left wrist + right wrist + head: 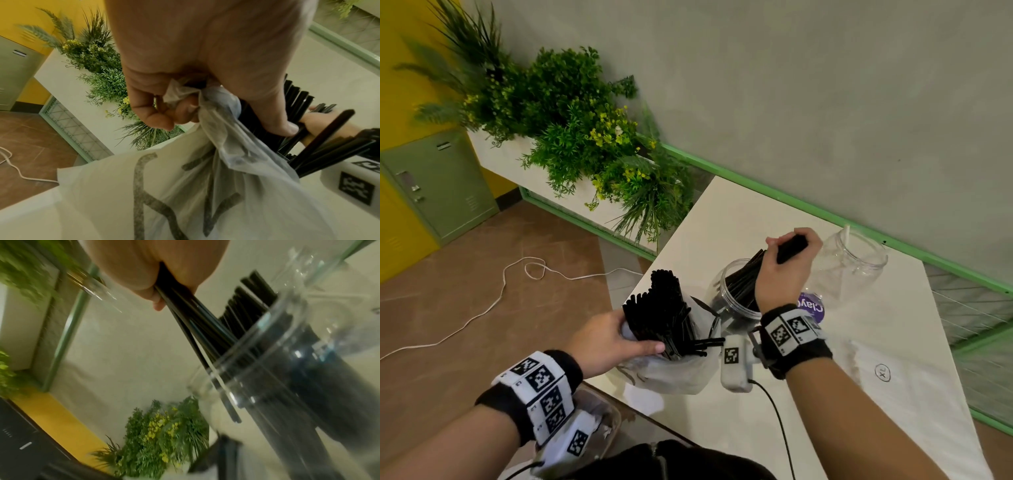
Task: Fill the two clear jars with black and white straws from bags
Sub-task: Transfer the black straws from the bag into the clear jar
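A white plastic bag [674, 371] [185, 186] full of black straws [664, 308] stands at the table's near left edge. My left hand [613, 339] [185, 100] grips the bag's gathered plastic, thumb against the straws. A clear jar [736, 291] [298, 386] beside it holds several black straws. My right hand [787, 260] [160, 272] grips a bunch of black straws [195, 321] whose lower ends sit inside that jar's mouth. A second clear jar [856, 263] stands farther right with one white straw [846, 236] in it.
The white table [893, 394] meets a grey wall with a green rail [825, 209]. A purple label [811, 306] lies between the jars. A planter with green plants [585, 137] stands to the left, and a white cord [500, 294] lies on the brown floor.
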A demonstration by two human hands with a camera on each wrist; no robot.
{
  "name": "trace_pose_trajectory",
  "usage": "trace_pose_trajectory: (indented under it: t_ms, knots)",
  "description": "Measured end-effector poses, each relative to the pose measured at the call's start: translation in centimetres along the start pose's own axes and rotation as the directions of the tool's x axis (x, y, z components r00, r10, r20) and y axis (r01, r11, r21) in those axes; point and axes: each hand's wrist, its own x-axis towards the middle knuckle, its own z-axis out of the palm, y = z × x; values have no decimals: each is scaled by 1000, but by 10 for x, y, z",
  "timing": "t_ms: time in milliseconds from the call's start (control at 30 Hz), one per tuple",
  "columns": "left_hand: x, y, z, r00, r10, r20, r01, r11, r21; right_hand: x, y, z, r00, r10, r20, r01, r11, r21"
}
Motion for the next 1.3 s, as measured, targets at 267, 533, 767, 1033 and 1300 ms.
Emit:
trace_pose_trajectory:
  t_ms: [267, 533, 767, 1033, 1300]
  knots:
    - [-1, 1, -5, 1000, -25, 4, 25, 1000, 3, -14, 38, 12, 906, 256, 338, -218, 965, -147]
    - [0, 1, -7, 1000, -30, 2, 30, 999, 24, -3, 34, 4, 907, 265, 329, -215, 960, -180]
    - [1, -2, -7, 1000, -28, 3, 28, 999, 19, -3, 40, -9, 973, 131, 191, -86, 969, -230]
    - [1, -1, -8, 1000, -15, 18, 15, 1000, 22, -1, 42, -30, 835, 173, 522, 58, 916, -396]
    - [3, -4, -6, 1000, -10, 4, 10, 1000, 27, 4, 36, -29, 822, 153, 548, 140, 879, -455]
